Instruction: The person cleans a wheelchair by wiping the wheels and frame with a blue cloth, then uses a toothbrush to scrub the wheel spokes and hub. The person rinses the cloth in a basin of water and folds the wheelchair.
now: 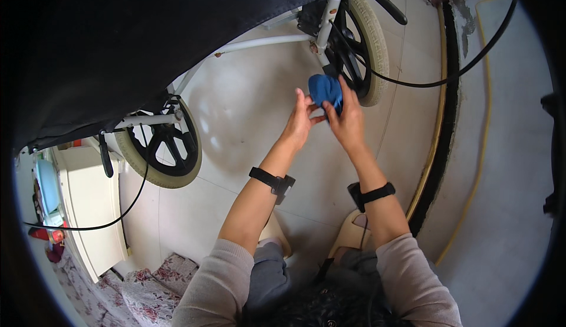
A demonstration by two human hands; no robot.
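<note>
A small piece of blue cloth [323, 89], bunched up, is held between both hands in front of a wheelchair. My left hand [300, 119] has its fingertips on the cloth's lower left edge, thumb pointing up. On the right side, my right hand [348, 114] pinches the cloth between thumb and fingers. Just beyond the hands stands the wheelchair's right wheel [353, 53], with black spokes and a pale tyre. The left wheel [161, 143] is farther off to the left. A black fabric panel [146, 30] of the wheelchair fills the upper left.
White frame tubes [265, 46] with rusty spots join the wheels. Black brake levers [382, 2] and cables [420, 83] stick out at both sides. A cream cabinet [90, 207] and floral fabric [152, 287] lie to the left. Along the wall at right runs a yellow cord [479, 150].
</note>
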